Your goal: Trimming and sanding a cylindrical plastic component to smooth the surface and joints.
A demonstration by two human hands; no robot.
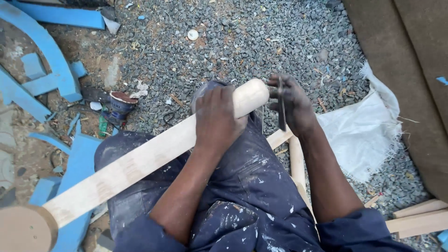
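The fingers [212,100] of the left hand [217,119] are wrapped over the top of a pale wooden leg [140,161], holding it close to its rounded end. The right hand [291,105] sits just beyond that rounded end, its fingers [280,86] pinched around a thin dark blade [282,109] that stands nearly upright, its edge against or very near the tip of the leg; the exact contact is hard to make out.

The wooden leg is the landmark here. It lies slantwise across the person's lap, over dark blue paint-spattered trousers [247,186], and widens toward a round wooden disc [23,228] at its lower end. Under its rounded end, more pale wooden pieces [296,158] run down beside the right forearm. Above the leg spreads grey gravel [252,42], with a small sanding tool [120,105] lying just above the leg's middle. Blue painted wooden parts [51,56] lie to the leg's left and beneath its lower end. To the right of the rounded end, past the right hand, lies a white woven sack [364,135], and beyond that a brown upholstered edge [406,70]. Further pale boards [417,217] rest well to the right of the leg, at the lower corner.
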